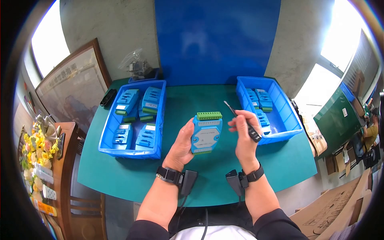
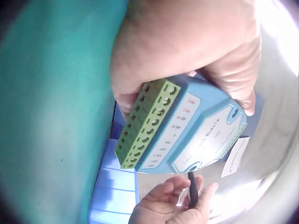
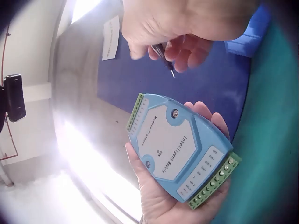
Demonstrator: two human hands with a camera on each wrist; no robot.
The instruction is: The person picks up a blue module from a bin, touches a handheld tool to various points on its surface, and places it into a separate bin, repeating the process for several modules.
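My left hand (image 1: 181, 146) grips a blue intelligent module (image 1: 207, 138) by its side, thumb along one edge and fingers behind it. Green screw terminal blocks (image 3: 215, 181) line both ends, and a pale printed label covers its face. The right wrist view shows a screw (image 3: 175, 113) in one corner recess and another in the opposite recess. To the right, my right hand (image 1: 245, 136) holds a small screwdriver (image 1: 253, 133) with a black handle. Its thin metal tip points away from me, apart from the module in the right wrist view.
Blue bins flank my hands on the green table (image 1: 192, 176): the left bin (image 1: 130, 153) and the right bin (image 1: 288, 120) both hold several similar modules. Behind the left one sits a clear plastic bag (image 1: 138, 66). A black object (image 1: 108, 97) lies at the table's left edge.
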